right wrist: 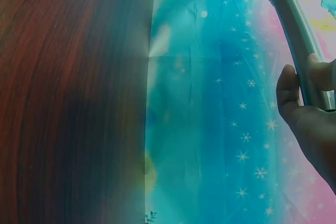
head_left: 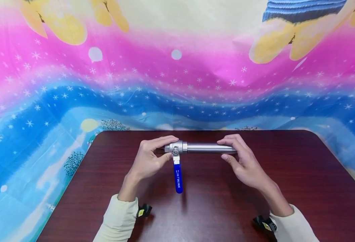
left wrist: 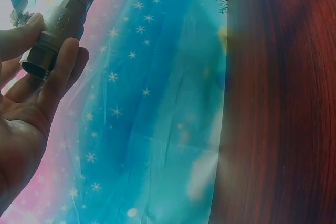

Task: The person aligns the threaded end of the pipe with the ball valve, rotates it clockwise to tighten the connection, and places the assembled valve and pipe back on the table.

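A steel ball valve with a blue lever handle is joined to a smooth metal pipe on its right. My left hand grips the valve body at its left end, thumb on the near side and fingers over the far side. In the left wrist view the valve's open threaded end points out between thumb and fingers. My right hand holds the pipe's right end between thumb and fingers. The pipe lies level across the view, held up over the table, and the lever points toward me.
The dark reddish wooden table has rounded far corners. Behind it hangs a pink and blue cloth with snowflakes, reaching the table's far edge. A black wrist strap device sits on the left sleeve, another on the right.
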Demonstrator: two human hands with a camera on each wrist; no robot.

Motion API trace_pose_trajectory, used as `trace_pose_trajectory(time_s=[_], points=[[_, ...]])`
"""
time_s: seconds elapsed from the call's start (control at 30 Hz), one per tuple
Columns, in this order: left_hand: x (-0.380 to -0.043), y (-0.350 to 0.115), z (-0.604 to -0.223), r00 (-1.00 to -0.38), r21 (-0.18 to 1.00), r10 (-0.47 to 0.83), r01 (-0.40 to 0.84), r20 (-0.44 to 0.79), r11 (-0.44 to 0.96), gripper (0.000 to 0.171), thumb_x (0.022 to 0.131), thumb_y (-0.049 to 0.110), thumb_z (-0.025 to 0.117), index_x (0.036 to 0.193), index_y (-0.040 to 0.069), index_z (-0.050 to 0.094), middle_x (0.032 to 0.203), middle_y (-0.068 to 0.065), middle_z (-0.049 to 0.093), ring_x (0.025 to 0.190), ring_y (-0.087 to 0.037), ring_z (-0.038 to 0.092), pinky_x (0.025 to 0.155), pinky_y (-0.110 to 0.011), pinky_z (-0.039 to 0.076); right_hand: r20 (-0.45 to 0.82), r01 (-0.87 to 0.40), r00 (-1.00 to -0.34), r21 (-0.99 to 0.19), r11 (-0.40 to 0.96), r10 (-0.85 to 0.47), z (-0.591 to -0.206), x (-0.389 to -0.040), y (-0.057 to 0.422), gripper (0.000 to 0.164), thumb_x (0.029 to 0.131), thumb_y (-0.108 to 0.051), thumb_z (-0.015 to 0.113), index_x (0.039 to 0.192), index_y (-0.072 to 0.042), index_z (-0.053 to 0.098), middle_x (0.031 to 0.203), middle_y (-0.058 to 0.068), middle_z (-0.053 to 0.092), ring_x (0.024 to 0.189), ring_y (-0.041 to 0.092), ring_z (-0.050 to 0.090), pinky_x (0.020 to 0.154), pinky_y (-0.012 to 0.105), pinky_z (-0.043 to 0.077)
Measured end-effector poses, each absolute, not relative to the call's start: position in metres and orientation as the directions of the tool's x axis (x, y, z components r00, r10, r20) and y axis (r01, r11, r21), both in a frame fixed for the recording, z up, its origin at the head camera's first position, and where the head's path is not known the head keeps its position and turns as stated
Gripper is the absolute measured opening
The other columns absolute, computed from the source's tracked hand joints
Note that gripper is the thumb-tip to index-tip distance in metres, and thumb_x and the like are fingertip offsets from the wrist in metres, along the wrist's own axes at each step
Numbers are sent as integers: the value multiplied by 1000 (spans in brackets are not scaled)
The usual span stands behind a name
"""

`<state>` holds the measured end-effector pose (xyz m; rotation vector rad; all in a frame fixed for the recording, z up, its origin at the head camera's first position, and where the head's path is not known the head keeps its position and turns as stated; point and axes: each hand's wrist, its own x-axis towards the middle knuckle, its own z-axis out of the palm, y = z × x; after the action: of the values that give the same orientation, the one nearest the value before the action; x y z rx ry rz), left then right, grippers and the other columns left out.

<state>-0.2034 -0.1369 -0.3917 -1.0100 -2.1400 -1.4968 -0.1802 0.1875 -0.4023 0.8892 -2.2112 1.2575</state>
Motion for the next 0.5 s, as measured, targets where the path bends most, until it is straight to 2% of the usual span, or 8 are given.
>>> trace_pose_trajectory(time_s=[0.23,0.5], points=[[-203,-137,-390,-688,672,360,715,630,192,52,78,-19,79,126,0,77,126,-17,78,107,-17,74,80,-25,65,634,-703,-709,-598,385,-310,-403,-180,188,55,88,22,69,136,-7,67,130,9,64,119,5,56,100,10,42],[-205,-138,-392,-688,670,358,717,631,194,53,77,-21,78,126,0,77,127,-17,78,110,-16,74,82,-24,65,615,-685,-726,-609,399,-306,-402,-180,188,53,92,17,69,138,-9,67,131,8,66,110,4,57,92,11,45]])
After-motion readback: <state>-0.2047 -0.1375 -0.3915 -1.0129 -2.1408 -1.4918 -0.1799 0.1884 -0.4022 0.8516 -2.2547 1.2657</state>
